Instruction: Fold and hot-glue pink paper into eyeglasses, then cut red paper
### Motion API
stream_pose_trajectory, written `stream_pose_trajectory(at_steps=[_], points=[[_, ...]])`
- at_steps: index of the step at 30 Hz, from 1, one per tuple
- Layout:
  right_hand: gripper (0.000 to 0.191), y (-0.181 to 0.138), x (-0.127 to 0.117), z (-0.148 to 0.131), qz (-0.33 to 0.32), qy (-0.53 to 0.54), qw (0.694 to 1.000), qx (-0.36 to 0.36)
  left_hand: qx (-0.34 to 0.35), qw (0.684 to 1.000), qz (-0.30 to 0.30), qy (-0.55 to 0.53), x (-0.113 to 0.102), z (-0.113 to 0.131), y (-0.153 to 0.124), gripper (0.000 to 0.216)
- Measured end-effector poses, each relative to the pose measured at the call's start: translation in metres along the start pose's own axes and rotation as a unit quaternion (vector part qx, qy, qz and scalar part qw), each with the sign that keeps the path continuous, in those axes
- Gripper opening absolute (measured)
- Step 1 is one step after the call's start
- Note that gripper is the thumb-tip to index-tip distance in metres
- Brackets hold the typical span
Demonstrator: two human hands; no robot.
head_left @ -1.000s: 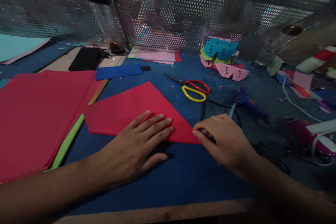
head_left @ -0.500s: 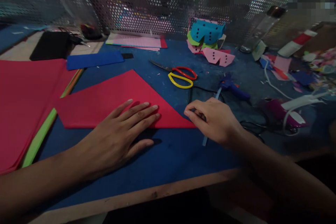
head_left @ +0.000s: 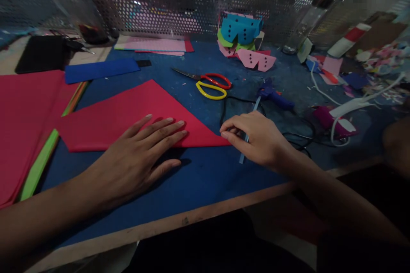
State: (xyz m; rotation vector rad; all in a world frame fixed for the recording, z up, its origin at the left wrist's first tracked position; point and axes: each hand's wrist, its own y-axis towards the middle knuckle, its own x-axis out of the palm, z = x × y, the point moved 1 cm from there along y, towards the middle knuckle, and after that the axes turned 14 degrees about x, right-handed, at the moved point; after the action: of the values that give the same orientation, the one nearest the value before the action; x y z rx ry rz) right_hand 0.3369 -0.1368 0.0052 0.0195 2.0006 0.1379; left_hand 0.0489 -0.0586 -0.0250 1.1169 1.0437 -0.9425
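Observation:
A folded sheet of red paper [head_left: 128,115] lies on the blue tabletop, its straight fold toward me. My left hand [head_left: 144,149] rests flat on it, fingers stretched out and slightly apart. At the paper's narrow right corner, my right hand [head_left: 253,136] is closed, thumb and forefinger pinched together at the tip; the other fingers curl out of sight. Under that hand runs a pale glue stick [head_left: 257,103], extending from a blue glue gun [head_left: 275,96]. Scissors [head_left: 213,85] with red and yellow handles lie behind the paper.
Red sheets [head_left: 28,128] are stacked at left, beside a blue strip [head_left: 102,70]. Folded paper pieces [head_left: 241,30] with black dots stand against the perforated metal screen [head_left: 160,4]. Cables and a magenta device [head_left: 333,121] lie at right. The wooden table edge [head_left: 160,226] runs in front.
The view has shifted, so most things appear slightly farther left and higher. Both hands keep nearly the same places on the red paper.

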Motion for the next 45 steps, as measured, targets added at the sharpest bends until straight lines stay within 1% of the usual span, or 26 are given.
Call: stream_pose_trajectory(at_steps=[4, 8, 18, 24, 29, 36, 42, 45], points=[[0.009, -0.004, 0.002, 0.002, -0.008, 0.019, 1.000, 0.001, 0.005, 1.000, -0.005, 0.006, 0.001, 0.000, 0.000, 0.061], [0.007, -0.008, 0.004, 0.002, 0.002, 0.026, 1.000, 0.005, 0.004, 1.000, -0.010, 0.009, 0.001, 0.001, 0.001, 0.061], [0.007, -0.008, 0.005, 0.005, 0.002, -0.003, 0.999, -0.051, 0.003, 1.000, -0.005, 0.012, -0.002, 0.004, 0.002, 0.060], [0.012, -0.010, 0.005, 0.002, 0.009, -0.030, 0.996, -0.082, 0.002, 1.000, 0.018, 0.003, -0.002, 0.005, 0.002, 0.059], [0.013, -0.011, 0.005, -0.002, 0.025, -0.034, 0.995, -0.092, 0.007, 1.000, 0.029, 0.005, -0.002, 0.005, 0.002, 0.060], [0.012, -0.013, 0.004, -0.003, 0.022, -0.048, 0.993, -0.102, 0.003, 1.000, 0.014, 0.014, -0.001, 0.007, 0.003, 0.059], [0.012, -0.013, 0.004, -0.002, 0.027, -0.061, 0.990, -0.125, 0.007, 1.000, 0.024, 0.007, -0.002, 0.006, 0.002, 0.061], [0.011, -0.013, 0.004, -0.003, 0.025, -0.068, 0.989, -0.131, 0.007, 1.000, 0.015, 0.016, -0.002, 0.006, 0.002, 0.060]])
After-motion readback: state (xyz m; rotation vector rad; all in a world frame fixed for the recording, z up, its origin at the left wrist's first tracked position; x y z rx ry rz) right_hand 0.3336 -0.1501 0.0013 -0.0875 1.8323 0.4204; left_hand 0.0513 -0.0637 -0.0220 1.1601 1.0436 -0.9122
